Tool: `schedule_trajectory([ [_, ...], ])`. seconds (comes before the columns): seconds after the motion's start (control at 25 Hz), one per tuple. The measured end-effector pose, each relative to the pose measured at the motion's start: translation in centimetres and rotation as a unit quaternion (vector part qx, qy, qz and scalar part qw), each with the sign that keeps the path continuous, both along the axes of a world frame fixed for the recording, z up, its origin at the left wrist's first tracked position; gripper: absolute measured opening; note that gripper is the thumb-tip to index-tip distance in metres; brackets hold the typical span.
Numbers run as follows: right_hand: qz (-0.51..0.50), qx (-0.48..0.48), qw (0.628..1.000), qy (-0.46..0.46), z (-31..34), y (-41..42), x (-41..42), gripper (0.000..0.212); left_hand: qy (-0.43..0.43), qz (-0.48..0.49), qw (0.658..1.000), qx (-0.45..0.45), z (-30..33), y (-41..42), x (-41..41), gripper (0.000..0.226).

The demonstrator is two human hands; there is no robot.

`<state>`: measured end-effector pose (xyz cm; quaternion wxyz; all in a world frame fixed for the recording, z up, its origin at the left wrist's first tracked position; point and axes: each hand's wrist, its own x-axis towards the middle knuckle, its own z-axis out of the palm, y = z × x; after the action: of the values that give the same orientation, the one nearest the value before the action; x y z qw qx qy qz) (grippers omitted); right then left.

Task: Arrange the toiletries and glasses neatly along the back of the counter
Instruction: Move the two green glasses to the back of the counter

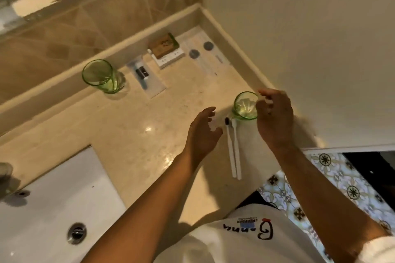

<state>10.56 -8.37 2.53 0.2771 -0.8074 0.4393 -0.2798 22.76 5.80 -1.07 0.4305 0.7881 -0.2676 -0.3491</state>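
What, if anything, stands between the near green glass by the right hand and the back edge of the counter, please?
Nothing visible does. The near green glass beside the right hand has bare counter behind it; the flat packets lie only at the back edge.

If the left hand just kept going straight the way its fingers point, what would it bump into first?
Probably nothing at once: the left hand points up-right across bare counter, passing left of the near green glass. Further along that line lie the flat white packets by the back ledge, though depth is hard to judge.

Two green glasses, two toothbrushes, four packets.
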Motion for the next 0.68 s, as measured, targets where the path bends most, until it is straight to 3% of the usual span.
schedule_trajectory([
  [0.08, 0.010, 0.043, 0.999, 0.017, -1.8, -1.8, -1.4, 0.036, 0.010, -0.002, 1.000, 0.009, 0.0, -1.7, -0.8, 0.064],
  [0.16, 0.017, 0.172, 0.985, 0.009, -3.0, -3.0, -1.9, 0.042, -0.007, -0.001, 0.999, 0.042, 0.3, -3.0, -1.4, 0.067],
  [0.28, 0.040, 0.302, 0.952, -0.005, -3.9, -3.4, -2.2, 0.036, 0.001, 0.029, 0.998, 0.053, 0.3, -4.2, -2.7, 0.070],
  [0.68, 0.098, 0.344, 0.934, -0.009, -3.8, -5.1, -1.6, 0.037, -0.013, 0.134, 0.990, 0.046, 0.2, -5.4, -4.5, 0.048],
])
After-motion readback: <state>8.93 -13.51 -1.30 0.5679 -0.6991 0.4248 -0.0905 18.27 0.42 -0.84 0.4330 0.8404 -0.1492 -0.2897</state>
